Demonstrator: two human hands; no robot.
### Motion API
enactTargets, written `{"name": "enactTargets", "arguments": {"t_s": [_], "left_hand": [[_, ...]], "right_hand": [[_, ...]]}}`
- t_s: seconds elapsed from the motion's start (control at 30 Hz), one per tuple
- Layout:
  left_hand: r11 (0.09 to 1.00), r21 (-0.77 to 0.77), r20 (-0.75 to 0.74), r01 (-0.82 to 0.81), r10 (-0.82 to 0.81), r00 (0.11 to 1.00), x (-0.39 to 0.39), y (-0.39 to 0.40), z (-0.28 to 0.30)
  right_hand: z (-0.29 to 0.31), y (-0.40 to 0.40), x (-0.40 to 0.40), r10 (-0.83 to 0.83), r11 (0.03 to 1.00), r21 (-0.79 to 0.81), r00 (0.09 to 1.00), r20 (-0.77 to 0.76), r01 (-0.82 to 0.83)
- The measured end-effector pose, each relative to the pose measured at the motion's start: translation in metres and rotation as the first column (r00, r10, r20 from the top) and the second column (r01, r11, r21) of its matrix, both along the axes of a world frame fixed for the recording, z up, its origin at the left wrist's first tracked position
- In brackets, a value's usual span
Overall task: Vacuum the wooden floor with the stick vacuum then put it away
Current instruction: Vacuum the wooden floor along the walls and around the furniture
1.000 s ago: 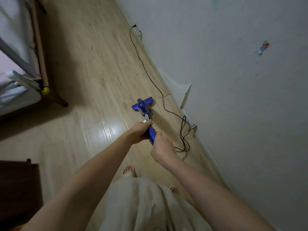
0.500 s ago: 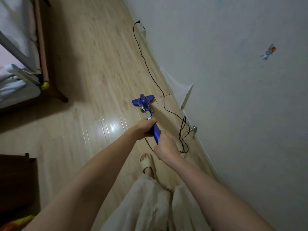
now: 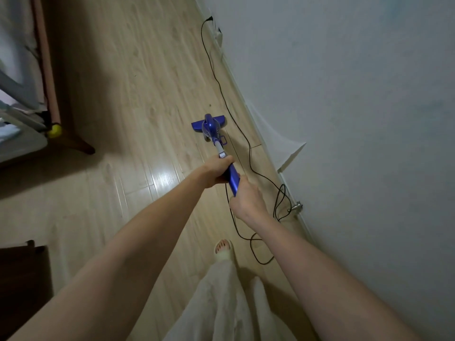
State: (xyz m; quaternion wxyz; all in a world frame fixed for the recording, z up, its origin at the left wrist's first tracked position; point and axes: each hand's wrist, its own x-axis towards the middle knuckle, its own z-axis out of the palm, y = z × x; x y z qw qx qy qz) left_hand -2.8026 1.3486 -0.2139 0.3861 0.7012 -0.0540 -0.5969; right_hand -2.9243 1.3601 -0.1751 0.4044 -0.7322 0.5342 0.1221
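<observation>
Nearest the camera, pale loose trousers (image 3: 221, 303) hang over one foot in a light sandal (image 3: 223, 247), which stands on the wooden floor (image 3: 128, 99). Two bare forearms reach forward from the lower corners. The right hand (image 3: 246, 200) is curled round the rear end of the blue stick vacuum's handle (image 3: 233, 179), gripping it from the wall side. Just ahead of it, the left hand (image 3: 216, 171) wraps the same handle higher up, fingers closed over the top where the blue grip meets the grey tube. Both hands hold firmly, close together but not touching.

A black power cord (image 3: 246, 143) loops on the floor beside the right hand, near the skirting board along the floor's right edge, where a small metal door stop (image 3: 295, 207) sticks out. The stick vacuum (image 3: 211, 129) slants forward and down from the hands; its blue floor head rests flat on the boards, near the right edge of the floor and just left of the cord. A bright patch of reflected light lies on the boards left of the left hand.

A flap of white wall covering (image 3: 283, 143) peels away low on the wall. Farther on, the cord runs along the skirting to a plug (image 3: 209, 18) near the floor's far right edge. At the left edge stand a dark wooden furniture leg (image 3: 78, 143) and a yellow ball (image 3: 54, 130).
</observation>
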Motion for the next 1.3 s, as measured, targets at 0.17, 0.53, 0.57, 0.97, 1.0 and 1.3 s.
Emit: {"name": "enactTargets", "arguments": {"t_s": [0.17, 0.53, 0.57, 0.97, 1.0, 1.3], "left_hand": [[1.0, 0.011, 0.024, 0.017, -0.017, 1.0, 0.02, -0.023, -0.004], [0.998, 0.065, 0.008, 0.001, -0.001, 1.0, -0.022, -0.006, 0.005], [0.998, 0.067, 0.011, -0.004, 0.003, 1.0, -0.031, -0.001, 0.008], [1.0, 0.028, -0.027, -0.001, 0.002, 1.0, -0.196, 0.058, 0.05], [0.999, 0.025, -0.044, -0.029, 0.03, 0.999, -0.209, 0.064, 0.054], [0.937, 0.081, -0.228, -0.341, 0.35, 0.909, -0.303, 0.069, 0.094]], "right_hand": [[-0.007, -0.024, 0.019, -0.012, 1.0, 0.022, 1.0, -0.006, 0.012], [0.002, -0.005, -0.028, -0.005, 0.998, 0.057, 1.0, 0.028, 0.004], [0.006, -0.001, -0.037, 0.003, 0.998, 0.057, 1.0, 0.031, -0.004], [0.071, 0.036, -0.198, 0.11, 0.985, 0.132, 0.994, -0.005, -0.109], [0.076, 0.038, -0.211, 0.123, 0.981, 0.156, 0.992, -0.011, -0.12], [0.117, 0.015, -0.292, 0.279, 0.946, 0.197, 0.957, -0.083, -0.258]]}}
